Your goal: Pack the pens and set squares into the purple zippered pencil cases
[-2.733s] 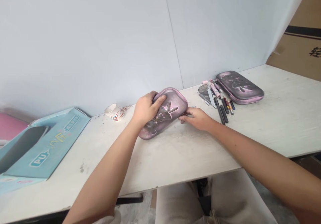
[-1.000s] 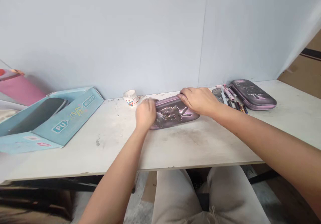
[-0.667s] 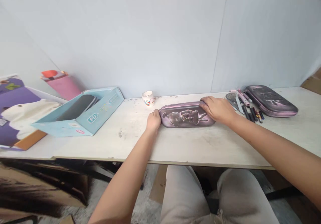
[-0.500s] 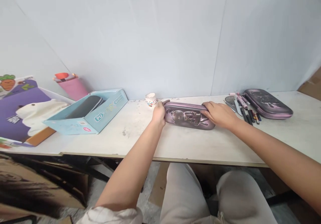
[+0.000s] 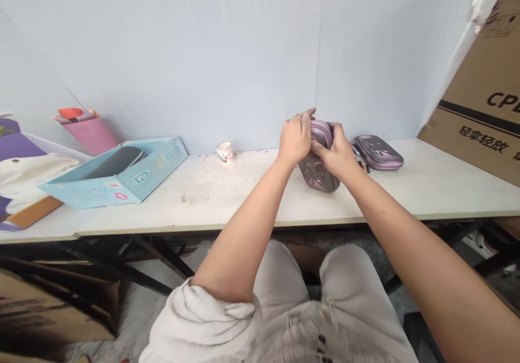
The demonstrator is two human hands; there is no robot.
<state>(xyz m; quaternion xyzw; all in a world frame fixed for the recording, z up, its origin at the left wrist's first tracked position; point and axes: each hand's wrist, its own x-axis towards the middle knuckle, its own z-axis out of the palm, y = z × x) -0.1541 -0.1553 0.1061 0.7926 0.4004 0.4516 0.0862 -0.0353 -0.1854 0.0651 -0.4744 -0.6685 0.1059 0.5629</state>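
Observation:
A purple hard-shell pencil case [image 5: 317, 173] stands almost on end above the white table [image 5: 227, 189], its lower tip close to the tabletop. Both hands grip its upper end. My left hand [image 5: 296, 135] is curled over the top left of the case with the fingers closed. My right hand [image 5: 335, 153] wraps the top right side, thumb across the front. The embossed front of the case faces me.
A second purple pencil case [image 5: 377, 152] lies to the right with pens [image 5: 363, 163] beside it. A small paper cup [image 5: 225, 151] stands by the wall. A light blue box [image 5: 117, 170] and a pink container [image 5: 87, 130] sit at left. A cardboard carton [image 5: 483, 86] stands at right.
The case lay flat on the table with a hand at each end; now it is lifted and tipped upright, and both hands have come together at its top. The camera has pulled back.

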